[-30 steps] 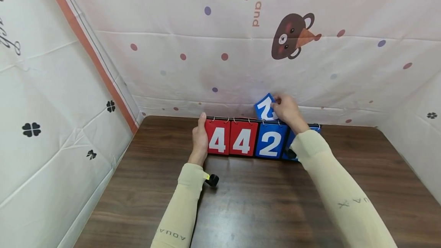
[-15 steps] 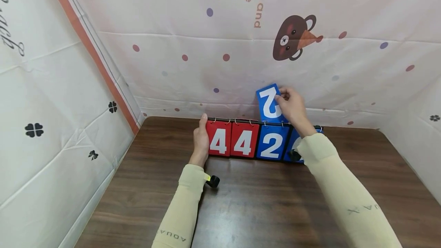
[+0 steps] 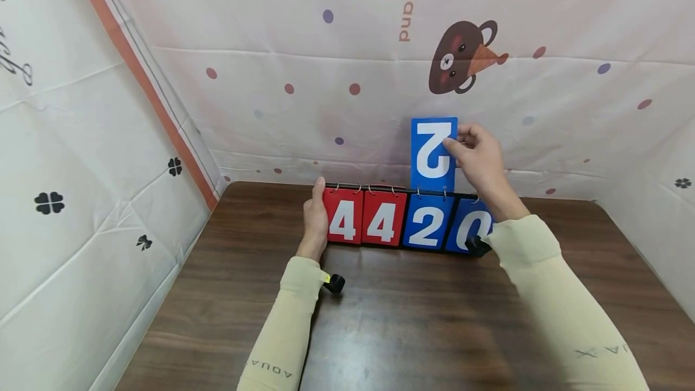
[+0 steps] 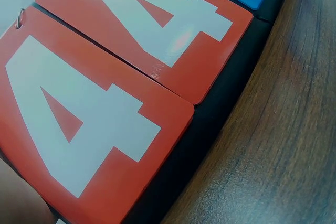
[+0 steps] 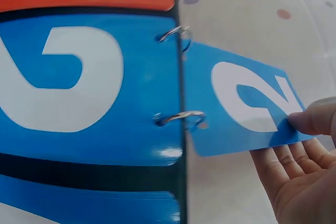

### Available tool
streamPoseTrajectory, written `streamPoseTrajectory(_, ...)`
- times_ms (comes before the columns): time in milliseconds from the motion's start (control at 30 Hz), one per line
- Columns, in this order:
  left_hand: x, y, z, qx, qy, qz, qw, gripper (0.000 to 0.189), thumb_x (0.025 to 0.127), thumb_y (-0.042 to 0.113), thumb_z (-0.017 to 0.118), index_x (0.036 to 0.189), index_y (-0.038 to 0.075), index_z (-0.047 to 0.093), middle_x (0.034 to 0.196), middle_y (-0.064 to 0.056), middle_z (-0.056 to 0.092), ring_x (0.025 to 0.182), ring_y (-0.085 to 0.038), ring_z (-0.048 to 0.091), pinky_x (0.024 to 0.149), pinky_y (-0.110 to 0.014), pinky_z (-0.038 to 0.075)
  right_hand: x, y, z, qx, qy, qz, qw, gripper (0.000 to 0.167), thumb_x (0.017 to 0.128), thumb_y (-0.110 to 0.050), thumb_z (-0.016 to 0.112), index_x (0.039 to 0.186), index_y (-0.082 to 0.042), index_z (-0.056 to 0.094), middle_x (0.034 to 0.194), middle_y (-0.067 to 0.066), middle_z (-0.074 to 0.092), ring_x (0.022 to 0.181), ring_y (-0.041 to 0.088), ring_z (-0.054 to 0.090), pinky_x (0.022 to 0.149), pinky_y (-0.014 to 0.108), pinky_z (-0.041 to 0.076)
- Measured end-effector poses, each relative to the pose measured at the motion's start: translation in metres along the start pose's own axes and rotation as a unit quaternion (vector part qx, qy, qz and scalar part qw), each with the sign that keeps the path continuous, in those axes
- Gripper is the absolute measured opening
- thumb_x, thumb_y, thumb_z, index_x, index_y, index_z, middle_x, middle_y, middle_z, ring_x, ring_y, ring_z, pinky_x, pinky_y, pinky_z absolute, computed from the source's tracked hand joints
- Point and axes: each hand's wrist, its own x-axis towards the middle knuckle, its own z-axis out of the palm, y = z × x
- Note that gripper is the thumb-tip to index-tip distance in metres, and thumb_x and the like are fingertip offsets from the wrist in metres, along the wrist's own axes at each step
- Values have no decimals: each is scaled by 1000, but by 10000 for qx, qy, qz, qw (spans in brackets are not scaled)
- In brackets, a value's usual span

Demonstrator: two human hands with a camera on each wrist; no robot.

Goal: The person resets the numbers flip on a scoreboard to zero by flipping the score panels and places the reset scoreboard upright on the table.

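Right hand (image 3: 480,158) pinches the lifted blue card (image 3: 426,165) near its right edge in the head view, thumb on the face with the upside-down white 2 and fingers behind, as the right wrist view also shows. A second ago this card leaned crookedly to the left, lower down; now it stands straight and taller above the top edge of the flip scoreboard (image 4: 202,129), linked there by metal rings (image 5: 181,115). The hand has moved up and to the right since then, so the blue 0 card (image 3: 467,219), largely covered before, now shows most of its digit, with the black wrist camera (image 3: 478,246) over its lower right corner. Left hand (image 3: 315,219) stays at the scoreboard's left end, touching it just as before; its fingers are mostly hidden, so whether they curl round it I cannot tell. Beside that hand hang two red 4 cards (image 3: 380,222), then the front blue 2 card (image 3: 426,222), all unchanged, with the scoreboard near the far edge of the wooden table (image 3: 380,318)
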Motion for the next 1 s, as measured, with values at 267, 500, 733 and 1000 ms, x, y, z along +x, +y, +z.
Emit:
streamPoseTrajectory(267, -1, 1, 0, 38, 20, -22, 10000, 63, 102, 72, 45, 102, 13, 66, 99, -5, 69, 91, -18, 64, 86, -36, 51, -17, -15, -12, -69, -206, -357, 9991, 36, 105, -31, 68, 127, -3, 62, 106, 9, 68, 90, 14, 64, 75, 18, 53)
streamPoseTrajectory(500, 0, 1, 1, 50, 38, -22, 10000, 64, 102, 73, 44, 101, 13, 67, 98, -5, 69, 90, -18, 64, 85, -37, 50, -37, -19, -25, -478, -640, -841, 9932, 32, 107, -26, 66, 130, -2, 65, 107, 15, 73, 93, 16, 63, 80, 19, 49)
streamPoseTrajectory(733, -2, 2, 1, 15, 63, -4, 10000, 62, 103, 70, 44, 102, 13, 68, 99, -5, 68, 91, -18, 63, 85, -37, 49, -61, -22, -33, -875, -951, -1214, 9841, 37, 107, -22, 67, 142, -10, 65, 95, 12, 69, 84, 24, 66, 69, 20, 50)
streamPoseTrajectory(1000, -2, 2, 2, -3, 102, -31, 9999, 63, 102, 71, 45, 106, 12, 69, 103, -5, 69, 94, -18, 63, 87, -37, 50, -78, -21, -36, -1353, -1164, -1789, 9675, 33, 103, -13, 70, 136, -12, 69, 109, 9, 74, 76, 21, 63, 64, 25, 52)
